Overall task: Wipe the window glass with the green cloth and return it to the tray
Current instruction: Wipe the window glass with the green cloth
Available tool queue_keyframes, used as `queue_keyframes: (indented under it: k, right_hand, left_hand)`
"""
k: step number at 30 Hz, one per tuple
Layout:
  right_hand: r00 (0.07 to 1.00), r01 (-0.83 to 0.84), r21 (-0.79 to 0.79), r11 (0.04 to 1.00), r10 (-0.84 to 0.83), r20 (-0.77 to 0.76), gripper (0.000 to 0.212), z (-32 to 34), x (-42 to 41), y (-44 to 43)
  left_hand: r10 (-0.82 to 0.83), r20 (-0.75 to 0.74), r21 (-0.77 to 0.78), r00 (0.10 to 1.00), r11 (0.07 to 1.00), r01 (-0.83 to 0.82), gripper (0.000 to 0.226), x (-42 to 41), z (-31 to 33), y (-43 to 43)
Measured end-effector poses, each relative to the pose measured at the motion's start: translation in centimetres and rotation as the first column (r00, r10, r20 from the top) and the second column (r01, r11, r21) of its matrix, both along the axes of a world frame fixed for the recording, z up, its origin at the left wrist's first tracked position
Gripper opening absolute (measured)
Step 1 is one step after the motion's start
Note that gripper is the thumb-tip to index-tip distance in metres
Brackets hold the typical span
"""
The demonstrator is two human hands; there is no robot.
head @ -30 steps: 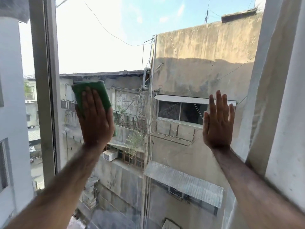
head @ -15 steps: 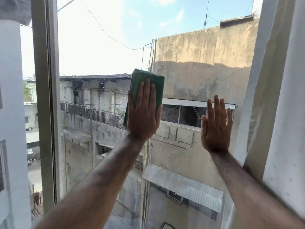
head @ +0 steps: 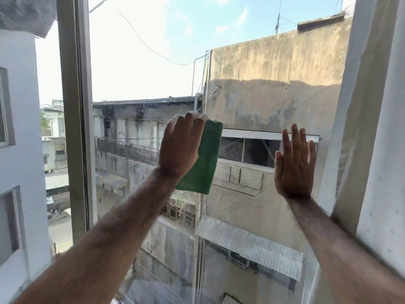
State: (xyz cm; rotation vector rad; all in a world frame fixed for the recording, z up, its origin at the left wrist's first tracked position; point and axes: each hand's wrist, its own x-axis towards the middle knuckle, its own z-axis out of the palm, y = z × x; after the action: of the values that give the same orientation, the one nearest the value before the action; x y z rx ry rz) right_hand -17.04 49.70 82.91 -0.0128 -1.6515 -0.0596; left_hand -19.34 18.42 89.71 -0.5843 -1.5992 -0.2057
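A folded green cloth [head: 203, 159] is pressed flat against the window glass [head: 140, 69] near the middle of the pane. My left hand [head: 182, 145] lies over the cloth's left part, palm on it, fingers pointing up. The cloth's right edge and lower end stick out from under the hand. My right hand [head: 294, 163] rests flat on the glass to the right, fingers spread upward, holding nothing. No tray is in view.
A grey vertical window frame [head: 75, 119] bounds the pane on the left. A pale wall or jamb [head: 377, 132] stands close on the right. Beyond the glass are concrete buildings, a balcony railing and overhead wires.
My left hand has slid the cloth rightward across the glass from near the left frame to the middle, then slightly down. The cloth now hangs lower under the hand. My right hand stayed put.
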Motion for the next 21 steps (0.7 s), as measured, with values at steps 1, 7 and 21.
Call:
queue_keyframes:
  k: [1,7,21]
  right_hand:
    - [1.0,0.002,0.0,1.0,-0.002,0.001,0.058,0.0,0.0,0.0]
    - [1.0,-0.008,0.023,1.0,0.008,-0.009,0.058,-0.2,-0.6,0.4]
    - [0.944,-0.28,-0.131,0.951,0.297,0.143,0.072,1.5,5.1,-5.2]
  left_hand:
    - [0.014,0.052,0.012,0.999,1.0,-0.014,0.053,0.2,0.4,-0.1]
    - [0.085,0.256,0.045,0.963,0.994,-0.1,0.051,1.6,1.3,0.5]
    - [-0.169,0.511,0.164,0.843,0.982,0.098,0.032,4.3,2.1,-1.6]
